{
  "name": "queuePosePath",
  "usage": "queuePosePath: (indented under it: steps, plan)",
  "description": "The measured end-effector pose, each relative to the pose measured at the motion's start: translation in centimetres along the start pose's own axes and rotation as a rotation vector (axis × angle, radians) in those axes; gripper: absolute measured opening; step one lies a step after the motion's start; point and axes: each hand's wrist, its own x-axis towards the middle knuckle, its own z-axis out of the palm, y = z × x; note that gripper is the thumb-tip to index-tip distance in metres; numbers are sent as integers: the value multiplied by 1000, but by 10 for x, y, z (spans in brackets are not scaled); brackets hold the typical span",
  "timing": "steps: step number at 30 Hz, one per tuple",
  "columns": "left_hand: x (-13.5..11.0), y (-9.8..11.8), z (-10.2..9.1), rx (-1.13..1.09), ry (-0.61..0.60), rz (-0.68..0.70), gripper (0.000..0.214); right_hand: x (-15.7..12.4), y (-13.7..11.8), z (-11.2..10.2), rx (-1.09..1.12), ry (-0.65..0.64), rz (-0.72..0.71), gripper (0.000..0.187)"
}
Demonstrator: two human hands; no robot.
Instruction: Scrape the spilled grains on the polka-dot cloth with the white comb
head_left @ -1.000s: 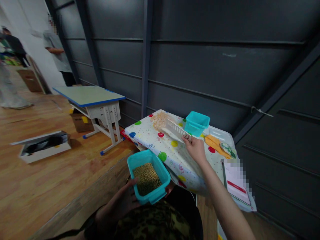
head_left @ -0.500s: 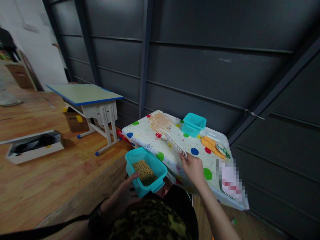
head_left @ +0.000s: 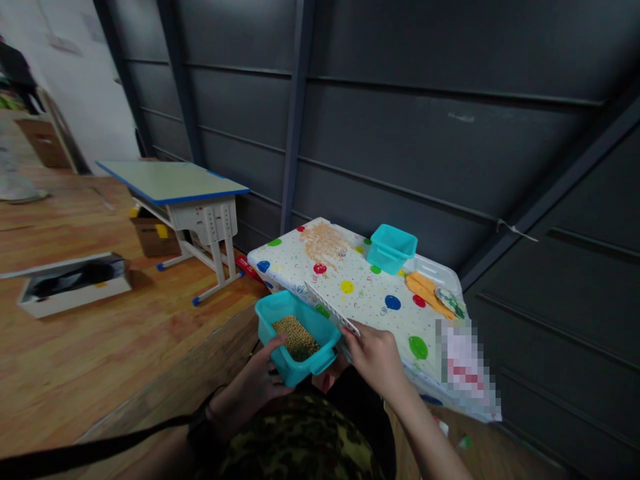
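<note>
My left hand point(head_left: 260, 383) grips a teal plastic bin point(head_left: 296, 339) of small yellow-green beans, held just below the near edge of the small table point(head_left: 360, 293) with the white polka-dot cloth. My right hand point(head_left: 373, 353) is closed on a white slotted plastic basket point(head_left: 333, 312), held on edge against the bin's right side at the table's near edge. A pile of pale orange grains point(head_left: 324, 241) lies on the cloth at the far left. An empty teal bin point(head_left: 391, 248) stands at the back of the table.
Orange strips point(head_left: 425, 291) and a small round dish point(head_left: 449, 300) lie at the table's right; papers point(head_left: 465, 367) sit at its near right corner. A blue-edged desk point(head_left: 173, 183) and an open white box point(head_left: 67, 287) stand on the wooden floor to the left. A dark panelled wall runs behind.
My right hand drew the white basket from the middle of the table back to its near edge, beside the bean bin. My left hand raised the bin towards the table edge.
</note>
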Motion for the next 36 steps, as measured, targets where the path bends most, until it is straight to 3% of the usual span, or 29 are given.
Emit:
queuePosePath:
  steps: [5,11,16,21,28,32,36]
  plan:
    - [1,3,0,10,0,-43,64,3,1,-1,46,28,2,42]
    - [8,1,-6,-7,-5,-24,65,32,43,4,-194,231,107,42]
    - [0,6,0,17,15,-22,57,42,61,14,-412,189,200,35]
    - [2,4,-1,3,-4,-28,56,39,56,20,-392,179,152,35]
    - [9,1,-5,9,7,-65,53,37,81,-20,-485,316,307,38]
    - [16,-1,-9,25,13,-77,54,24,92,-29,-625,264,431,41]
    - [13,-3,-11,25,-34,-38,55,19,76,-11,-641,162,395,36]
